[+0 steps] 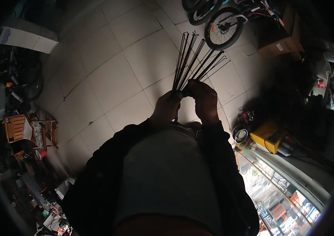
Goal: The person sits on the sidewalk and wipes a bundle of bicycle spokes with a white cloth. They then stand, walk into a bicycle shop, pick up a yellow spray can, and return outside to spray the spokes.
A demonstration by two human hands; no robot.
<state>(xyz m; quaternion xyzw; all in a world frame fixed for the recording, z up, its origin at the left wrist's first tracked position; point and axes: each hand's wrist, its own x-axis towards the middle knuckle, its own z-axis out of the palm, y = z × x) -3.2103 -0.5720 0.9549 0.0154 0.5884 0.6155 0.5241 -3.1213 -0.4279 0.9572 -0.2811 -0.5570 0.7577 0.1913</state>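
A fanned bunch of dark bicycle spokes sticks up and away from me over the tiled floor, their hooked ends at the far side. My left hand is closed around the lower ends of the left part of the bunch. Beside it, my right hand pinches the spokes on the right, thumb and fingers pressed together. The two hands almost touch where the spokes converge. Their lower ends are hidden by the fingers, and the hands are in shadow.
A bicycle wheel stands beyond the spokes, near a cardboard box. At right lies a yellow box above a glass case. A wooden chair and a white box are at left.
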